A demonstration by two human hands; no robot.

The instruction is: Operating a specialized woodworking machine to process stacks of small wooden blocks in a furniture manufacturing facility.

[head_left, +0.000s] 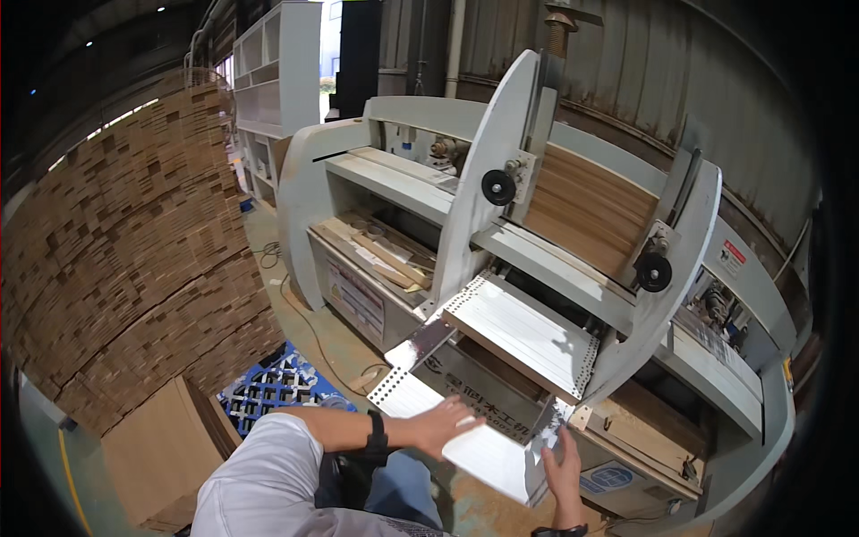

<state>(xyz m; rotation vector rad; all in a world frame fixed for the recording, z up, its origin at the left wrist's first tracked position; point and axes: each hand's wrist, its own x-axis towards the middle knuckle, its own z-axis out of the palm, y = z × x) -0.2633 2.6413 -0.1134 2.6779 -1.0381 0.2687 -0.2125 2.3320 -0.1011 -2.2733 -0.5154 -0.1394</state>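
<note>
My left hand (pixel 445 428) lies with its fingers spread across a long white panel (pixel 492 461) nearest me, which has a row of small dark holes at its left end. At that panel's right end my right hand (pixel 563 470) is raised, thumb and fingers apart, close to a shiny metal side piece. Farther in, a second white panel (pixel 523 333), also edged with dark holes, rests on a pale grey machine (pixel 420 201). Between the two panels a dark, printed surface (pixel 483 389) shows. Whether my right fingertips touch the panel is hard to tell.
Upright in the machine stands a stack of brown boards (pixel 586 215), between two curved white side plates with black knobs (pixel 498 187). At left, a tall pile of wooden pieces (pixel 134 242) stands near a blue pallet (pixel 282 380). A cable (pixel 309 327) lies on the floor.
</note>
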